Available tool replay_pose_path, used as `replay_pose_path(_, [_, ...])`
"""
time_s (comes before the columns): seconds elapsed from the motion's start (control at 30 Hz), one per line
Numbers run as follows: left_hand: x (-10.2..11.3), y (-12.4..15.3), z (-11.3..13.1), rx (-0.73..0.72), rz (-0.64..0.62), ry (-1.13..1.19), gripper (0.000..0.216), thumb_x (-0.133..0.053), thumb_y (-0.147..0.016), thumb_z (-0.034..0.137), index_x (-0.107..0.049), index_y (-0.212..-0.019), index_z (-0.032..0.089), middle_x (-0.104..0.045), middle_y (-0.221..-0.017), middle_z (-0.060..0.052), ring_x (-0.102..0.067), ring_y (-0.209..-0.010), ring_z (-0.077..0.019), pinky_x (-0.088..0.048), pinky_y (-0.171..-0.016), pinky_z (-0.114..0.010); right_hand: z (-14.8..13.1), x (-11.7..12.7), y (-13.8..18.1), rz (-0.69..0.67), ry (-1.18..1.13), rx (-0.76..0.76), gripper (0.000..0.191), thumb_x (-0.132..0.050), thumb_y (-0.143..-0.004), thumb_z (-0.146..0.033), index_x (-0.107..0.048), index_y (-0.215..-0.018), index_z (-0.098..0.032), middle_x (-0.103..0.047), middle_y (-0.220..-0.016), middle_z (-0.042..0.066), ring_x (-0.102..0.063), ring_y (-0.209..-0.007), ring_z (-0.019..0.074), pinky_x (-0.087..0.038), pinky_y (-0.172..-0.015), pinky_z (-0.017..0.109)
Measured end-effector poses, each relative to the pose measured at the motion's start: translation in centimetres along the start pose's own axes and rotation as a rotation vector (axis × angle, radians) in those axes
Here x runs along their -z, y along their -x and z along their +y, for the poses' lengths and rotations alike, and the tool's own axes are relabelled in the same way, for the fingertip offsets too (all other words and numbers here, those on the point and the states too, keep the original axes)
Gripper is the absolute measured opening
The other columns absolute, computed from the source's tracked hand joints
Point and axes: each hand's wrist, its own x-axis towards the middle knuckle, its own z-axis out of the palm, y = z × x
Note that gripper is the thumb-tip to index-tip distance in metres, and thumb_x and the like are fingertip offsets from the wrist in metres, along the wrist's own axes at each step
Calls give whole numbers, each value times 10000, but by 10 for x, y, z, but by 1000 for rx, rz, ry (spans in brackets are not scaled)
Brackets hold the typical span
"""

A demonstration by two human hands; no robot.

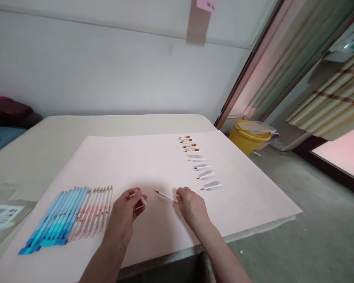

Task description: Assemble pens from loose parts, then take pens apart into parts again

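My left hand (126, 214) is closed in a pinch on a small white pen part (142, 200) just above the pale pink sheet (153, 165). My right hand (191, 206) pinches the end of a thin white pen refill (164, 195), whose dark tip points left toward the other hand. A tight row of blue and pink pens (67, 218) lies to the left of my left hand. A column of small pen parts (199, 163), brownish ones at the far end and grey ones nearer, runs away from my right hand.
The sheet covers a beige table (32, 149) against a white wall. A paper label (2, 216) lies at the left edge. A yellow bucket (247, 137) stands on the concrete floor to the right, beside a glass door.
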Motion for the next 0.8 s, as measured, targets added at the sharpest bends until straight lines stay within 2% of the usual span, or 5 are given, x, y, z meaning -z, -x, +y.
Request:
replay_pose_path(0.1, [5,-7,1,-85,-27,-237,361,-656,-662,373,-569,-937,156,-654,-755,-43,-579,-593,-115,-440,-576,-246,0,0,1,-70,73,53,155,-465,-807,-170,-603,-858,-220,-630,-880,41,-621,-757,195,-351,-550,264])
replay_pose_path(0.2, [8,-16,4,-254,43,-698,396,-580,-712,344,-549,-1066,167,-646,-753,-47,-591,-628,-165,-434,-618,-300,-7,-3,3,-76,86,92,165,-469,-802,-155,-582,-903,-221,-609,-910,41,-610,-794,196,-357,-554,263])
replay_pose_path(0.37, [9,-26,8,-449,183,-1261,370,-463,-784,314,-553,-1116,180,-614,-1056,-119,-593,-871,-234,-413,-745,-356,-15,-13,1,-21,133,170,168,-465,-800,-109,-545,-904,-214,-559,-950,53,-573,-848,199,-371,-551,262])
replay_pose_path(0.57, [-2,-15,2,-422,18,-977,245,-511,-761,346,-636,-900,189,-674,-829,-70,-608,-756,-204,-435,-709,-321,-18,-20,-1,-74,180,160,216,-417,-778,-43,-538,-899,-175,-557,-905,68,-577,-778,197,-396,-550,274])
replay_pose_path(0.8, [-13,0,-10,-137,-94,-345,264,-614,-682,356,-631,-842,147,-654,-802,-74,-603,-726,-175,-475,-667,-298,-20,-19,-2,-98,194,149,249,-389,-768,-28,-546,-913,-154,-576,-878,87,-600,-759,215,-405,-554,297])
